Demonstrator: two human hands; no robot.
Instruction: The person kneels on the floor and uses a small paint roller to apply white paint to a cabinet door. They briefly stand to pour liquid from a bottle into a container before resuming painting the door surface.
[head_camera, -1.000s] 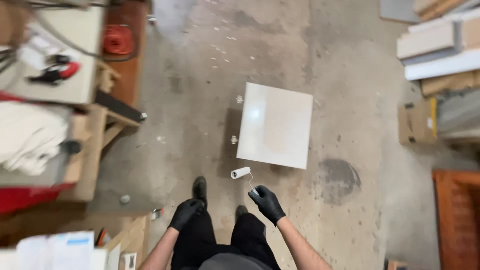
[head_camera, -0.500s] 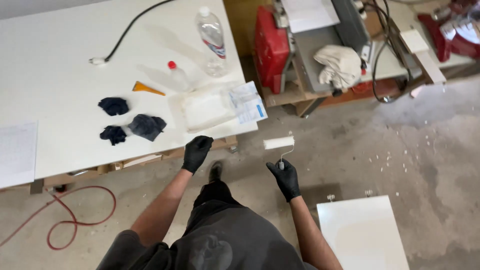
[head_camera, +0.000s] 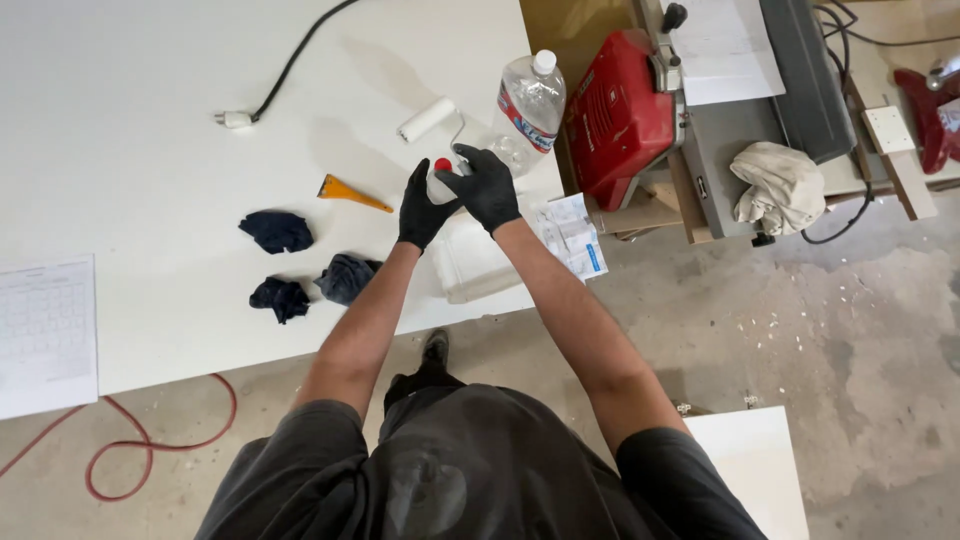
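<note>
Head: roller (head_camera: 428, 119) beyond fingers (head_camera: 470, 168).

Long white worktable (head_camera: 120, 130) lying across the frame, three crumpled dark blue rags (head_camera: 276, 231) sitting near an orange plastic scraper (head_camera: 352, 193), clear plastic water bottle (head_camera: 529, 110) standing at the table's edge, red machine (head_camera: 615, 115) resting beside it, beige cloth (head_camera: 778, 186) lying bunched on the grey machine bed (head_camera: 745, 130), red cable (head_camera: 160, 440) curling over the concrete floor (head_camera: 850, 330).

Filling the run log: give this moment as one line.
left hand: black-gloved, on red-capped small bottle | right hand: black-gloved, holding white mini paint roller | surface: white table
</note>
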